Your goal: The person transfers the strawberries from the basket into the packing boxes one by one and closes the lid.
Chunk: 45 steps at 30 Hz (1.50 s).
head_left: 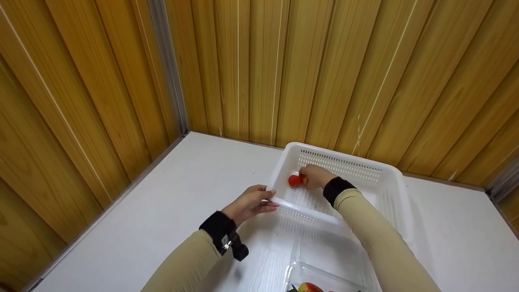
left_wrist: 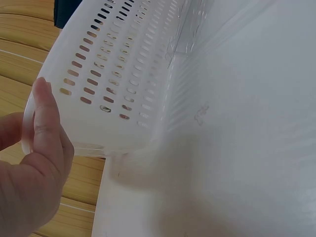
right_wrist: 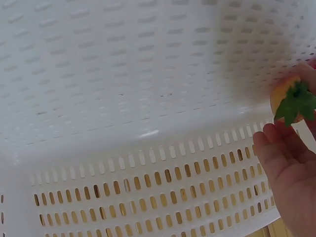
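A white plastic basket [head_left: 344,161] with slotted walls stands on the white table. At its near left corner my left hand [head_left: 252,202] pinches the rim, the thumb over the edge and the fingers outside, as the left wrist view shows too. My right hand [head_left: 318,177] reaches inside, low at the basket's left end. Between its thumb and fingers it holds a strawberry [right_wrist: 295,102] with a green leafy top and yellowish shoulder, partly hidden. Just left of those fingers a round red fruit [head_left: 294,180] lies on the basket floor.
In front of the basket is a clear plastic container [head_left: 320,272], cut off by the frame's lower edge. A red and yellow fruit [head_left: 309,287] shows inside it. Wood-patterned panels [head_left: 259,73] rise behind the white table [head_left: 162,194] and along its left side.
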Tool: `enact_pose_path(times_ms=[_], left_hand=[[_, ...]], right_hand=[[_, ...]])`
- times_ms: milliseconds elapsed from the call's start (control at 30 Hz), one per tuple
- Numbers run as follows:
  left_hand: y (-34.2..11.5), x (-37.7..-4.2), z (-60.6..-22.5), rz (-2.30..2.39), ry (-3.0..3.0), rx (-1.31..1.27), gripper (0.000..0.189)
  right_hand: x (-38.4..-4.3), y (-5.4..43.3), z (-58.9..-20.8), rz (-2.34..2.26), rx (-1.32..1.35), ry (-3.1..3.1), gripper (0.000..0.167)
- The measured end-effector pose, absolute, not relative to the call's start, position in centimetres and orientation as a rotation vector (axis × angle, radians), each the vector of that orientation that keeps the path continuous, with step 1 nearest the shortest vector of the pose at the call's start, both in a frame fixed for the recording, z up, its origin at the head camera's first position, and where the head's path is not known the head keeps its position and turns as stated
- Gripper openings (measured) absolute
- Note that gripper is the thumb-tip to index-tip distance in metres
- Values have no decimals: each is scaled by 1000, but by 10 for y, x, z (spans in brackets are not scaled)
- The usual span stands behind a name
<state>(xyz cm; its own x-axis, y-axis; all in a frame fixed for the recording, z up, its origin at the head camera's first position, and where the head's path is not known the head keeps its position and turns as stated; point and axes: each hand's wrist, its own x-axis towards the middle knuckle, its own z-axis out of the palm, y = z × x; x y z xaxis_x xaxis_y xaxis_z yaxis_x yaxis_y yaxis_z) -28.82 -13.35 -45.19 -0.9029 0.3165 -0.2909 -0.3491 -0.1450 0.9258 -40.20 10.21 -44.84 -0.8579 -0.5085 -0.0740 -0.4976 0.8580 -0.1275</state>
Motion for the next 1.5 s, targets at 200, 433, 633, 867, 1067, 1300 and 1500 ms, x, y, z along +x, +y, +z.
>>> enact_pose_path(times_ms=[200,433,633,867,1067,1300,1500], left_hand=[[-130,-288,-451,2092,1705,-32,17],[-124,-287,-453,2087,1677,-14,12],[-121,-288,-452,2095,1675,-13,16],[-125,-288,-452,2089,1688,-40,14],[-128,-290,-455,2102,1697,-43,19],[-129,-292,-458,2150,1677,-65,13],[-132,-288,-456,2086,1698,-75,44]], right_hand=[[-403,108,-454,-201,-752,2928,24],[-400,117,-460,-245,-722,2921,23],[-398,120,-456,-267,-700,2918,24],[-399,120,-447,-300,-700,2918,25],[-403,119,-434,-281,-757,2940,29],[-403,120,-422,-257,-766,2964,39],[-400,128,-416,-264,-855,2980,35]])
